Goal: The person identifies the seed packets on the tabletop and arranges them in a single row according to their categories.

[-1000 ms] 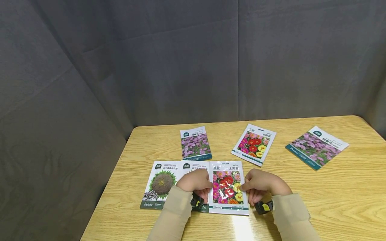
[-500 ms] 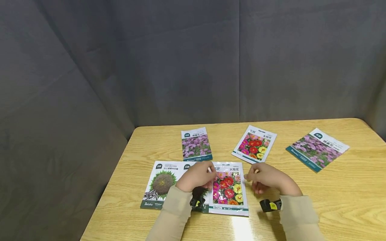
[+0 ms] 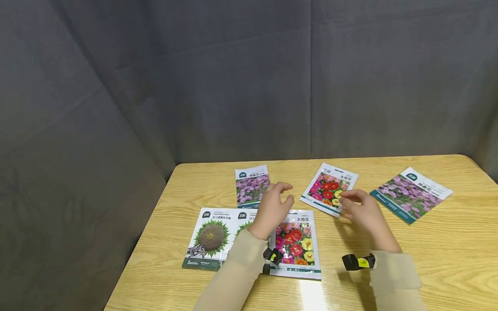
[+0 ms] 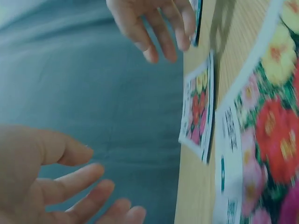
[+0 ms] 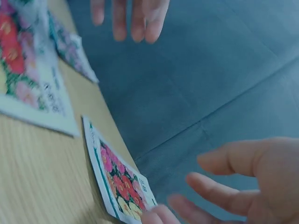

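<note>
My left hand [image 3: 273, 208] hovers, fingers loosely bent, over a row of seed packets; the left wrist view shows this left hand [image 4: 70, 186] holding nothing. Under it lie a front red-and-yellow flower seed packet [image 3: 295, 246] and a partly covered second sunflower seed packet [image 3: 243, 225], beside another sunflower seed packet [image 3: 210, 239]. My right hand [image 3: 362, 215] is raised near the lower right edge of the back red-and-yellow flower seed packet [image 3: 328, 190]. In the right wrist view that right hand [image 5: 243, 182] has spread, relaxed fingers and grips nothing; contact with the packet cannot be told.
A purple-flower seed packet [image 3: 250, 188] lies behind the row, its right side partly behind the left hand. Another purple-flower seed packet [image 3: 411, 194] lies tilted at the right. The wooden table [image 3: 439, 259] ends at a grey cloth [image 3: 241, 86].
Both hands have left the edges of the front flower packet. They have risen and moved away toward the back, the right one also rightward to the back flower packet. The packets stay put.
</note>
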A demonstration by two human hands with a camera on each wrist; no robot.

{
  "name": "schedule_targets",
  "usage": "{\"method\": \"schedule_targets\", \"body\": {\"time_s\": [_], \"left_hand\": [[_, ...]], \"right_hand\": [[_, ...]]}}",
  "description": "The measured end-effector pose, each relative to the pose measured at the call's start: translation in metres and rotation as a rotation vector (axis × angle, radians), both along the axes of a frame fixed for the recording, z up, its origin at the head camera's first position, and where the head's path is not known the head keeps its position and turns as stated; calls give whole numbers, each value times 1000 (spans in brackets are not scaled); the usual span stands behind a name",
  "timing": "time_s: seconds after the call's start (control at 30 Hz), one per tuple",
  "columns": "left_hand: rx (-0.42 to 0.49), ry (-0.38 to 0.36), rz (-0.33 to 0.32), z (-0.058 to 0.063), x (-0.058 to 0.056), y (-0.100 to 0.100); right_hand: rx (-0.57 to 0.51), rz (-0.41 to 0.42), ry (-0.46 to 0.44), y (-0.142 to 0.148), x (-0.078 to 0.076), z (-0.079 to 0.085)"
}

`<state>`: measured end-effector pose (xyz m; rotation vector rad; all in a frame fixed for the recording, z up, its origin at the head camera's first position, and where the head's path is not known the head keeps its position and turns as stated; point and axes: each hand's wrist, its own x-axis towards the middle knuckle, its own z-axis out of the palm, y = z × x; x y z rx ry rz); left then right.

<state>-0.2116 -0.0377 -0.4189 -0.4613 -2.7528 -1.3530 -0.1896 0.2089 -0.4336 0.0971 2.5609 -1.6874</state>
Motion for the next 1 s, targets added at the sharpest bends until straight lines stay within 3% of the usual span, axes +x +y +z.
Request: {"method": "schedule_targets", "body": {"time_s": [0.13, 0.4, 0.6, 0.77, 1.0], "left_hand": [[15, -12, -4, 1, -9, 15], [31, -218, -10, -7, -32, 39], [-36, -329, 13, -18, -39, 52], [-76, -357, 37, -24, -43, 60], [-4, -373, 20, -27, -47, 63]], "right_hand": [[-91, -55, -66, 6, -2, 0], [-274, -121, -206, 9, -7, -3], [-368, -110, -243, 4, -9, -9], [-400, -120, -248, 0, -10, -11], [-397, -110, -226, 1, -8, -14]]}}
